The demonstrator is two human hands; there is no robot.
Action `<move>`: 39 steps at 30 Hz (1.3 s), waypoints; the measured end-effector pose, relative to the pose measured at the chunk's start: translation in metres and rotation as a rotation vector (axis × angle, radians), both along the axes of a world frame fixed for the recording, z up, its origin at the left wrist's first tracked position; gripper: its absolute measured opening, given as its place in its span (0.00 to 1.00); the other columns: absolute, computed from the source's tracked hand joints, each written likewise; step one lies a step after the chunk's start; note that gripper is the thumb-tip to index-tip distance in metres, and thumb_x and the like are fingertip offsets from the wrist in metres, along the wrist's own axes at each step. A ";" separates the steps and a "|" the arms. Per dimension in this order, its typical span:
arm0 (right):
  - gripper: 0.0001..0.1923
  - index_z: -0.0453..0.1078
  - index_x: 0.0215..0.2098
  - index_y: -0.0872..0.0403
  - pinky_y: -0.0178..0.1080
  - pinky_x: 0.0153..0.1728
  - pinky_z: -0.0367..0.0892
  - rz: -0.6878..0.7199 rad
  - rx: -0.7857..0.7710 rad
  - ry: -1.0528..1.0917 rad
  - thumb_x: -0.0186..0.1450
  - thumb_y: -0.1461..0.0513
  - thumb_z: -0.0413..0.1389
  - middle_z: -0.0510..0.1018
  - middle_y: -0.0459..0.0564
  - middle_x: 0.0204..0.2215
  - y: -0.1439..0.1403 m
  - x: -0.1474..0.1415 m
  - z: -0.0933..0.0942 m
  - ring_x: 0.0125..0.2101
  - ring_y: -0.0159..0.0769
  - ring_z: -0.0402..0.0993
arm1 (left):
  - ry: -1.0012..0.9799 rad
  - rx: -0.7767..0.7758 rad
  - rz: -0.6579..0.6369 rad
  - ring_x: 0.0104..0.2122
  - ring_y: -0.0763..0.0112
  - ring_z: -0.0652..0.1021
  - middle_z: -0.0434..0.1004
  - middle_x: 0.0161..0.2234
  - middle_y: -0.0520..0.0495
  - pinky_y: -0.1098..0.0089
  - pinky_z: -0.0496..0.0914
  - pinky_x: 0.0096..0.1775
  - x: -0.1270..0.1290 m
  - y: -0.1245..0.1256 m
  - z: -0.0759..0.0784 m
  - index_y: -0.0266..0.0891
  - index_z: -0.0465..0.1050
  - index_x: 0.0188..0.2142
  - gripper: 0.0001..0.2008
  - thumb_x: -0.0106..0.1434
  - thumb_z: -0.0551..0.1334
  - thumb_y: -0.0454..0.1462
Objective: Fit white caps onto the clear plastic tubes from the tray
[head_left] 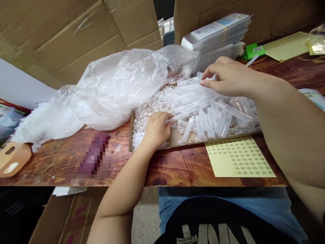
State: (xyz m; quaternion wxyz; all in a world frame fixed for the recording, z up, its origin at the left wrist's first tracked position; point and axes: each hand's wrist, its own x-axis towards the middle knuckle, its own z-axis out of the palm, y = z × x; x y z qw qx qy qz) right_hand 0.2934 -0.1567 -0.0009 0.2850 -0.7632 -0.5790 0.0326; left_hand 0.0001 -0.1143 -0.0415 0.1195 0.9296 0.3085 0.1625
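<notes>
A shallow cardboard tray holds a heap of clear plastic tubes and many small translucent caps. My left hand is over the tray's front left part, its thumb and fingers closed around the end of a clear plastic tube. Higher up, at the back of the heap, my right hand has thumb and forefinger drawn together against the tubes. What lies between those fingertips blends into the heap, so I cannot make it out.
A crumpled clear plastic bag lies behind and left of the tray. In front is a yellow label sheet; another label sheet lies at the back right by a green box. Banded packs stand behind. A blurred maroon item lies left.
</notes>
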 end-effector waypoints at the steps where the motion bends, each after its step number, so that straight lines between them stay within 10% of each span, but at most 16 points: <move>1: 0.13 0.81 0.39 0.54 0.41 0.34 0.60 -0.011 0.025 -0.001 0.61 0.56 0.72 0.76 0.54 0.44 -0.001 0.001 0.001 0.28 0.25 0.64 | -0.018 -0.012 0.002 0.51 0.51 0.80 0.84 0.46 0.39 0.49 0.71 0.56 -0.002 0.002 0.000 0.39 0.79 0.46 0.09 0.67 0.63 0.32; 10: 0.15 0.80 0.36 0.48 0.41 0.29 0.64 0.263 0.225 -0.059 0.62 0.47 0.71 0.75 0.51 0.41 -0.018 0.016 0.017 0.24 0.23 0.66 | -0.167 -0.213 -0.076 0.45 0.63 0.82 0.85 0.45 0.44 0.61 0.75 0.50 -0.020 0.018 0.012 0.39 0.79 0.45 0.11 0.64 0.66 0.31; 17: 0.13 0.80 0.44 0.48 0.44 0.40 0.69 0.359 0.072 -0.100 0.63 0.55 0.70 0.74 0.53 0.47 -0.035 -0.024 0.027 0.32 0.31 0.70 | -0.114 -0.218 -0.141 0.45 0.63 0.81 0.82 0.46 0.43 0.60 0.75 0.52 -0.015 0.007 0.015 0.40 0.77 0.50 0.15 0.65 0.71 0.38; 25: 0.10 0.80 0.43 0.50 0.46 0.48 0.69 0.597 -0.014 -0.336 0.64 0.57 0.63 0.72 0.55 0.47 -0.026 -0.048 -0.004 0.51 0.49 0.71 | -0.027 -0.232 0.144 0.39 0.66 0.78 0.82 0.40 0.46 0.64 0.72 0.45 -0.021 0.014 0.027 0.37 0.78 0.46 0.10 0.67 0.68 0.38; 31: 0.06 0.78 0.38 0.51 0.50 0.47 0.69 0.572 -0.122 -0.419 0.63 0.61 0.59 0.73 0.58 0.45 -0.020 -0.052 -0.017 0.48 0.52 0.71 | 0.112 -0.419 -0.084 0.40 0.65 0.78 0.79 0.38 0.48 0.65 0.71 0.44 -0.030 0.016 0.039 0.40 0.81 0.42 0.11 0.61 0.73 0.41; 39: 0.08 0.78 0.42 0.52 0.49 0.45 0.66 0.474 -0.092 -0.306 0.66 0.59 0.60 0.69 0.58 0.44 -0.031 -0.030 0.012 0.45 0.47 0.70 | 0.253 -0.367 -0.144 0.47 0.60 0.79 0.82 0.43 0.45 0.62 0.71 0.51 -0.026 0.012 0.037 0.39 0.81 0.39 0.06 0.61 0.71 0.34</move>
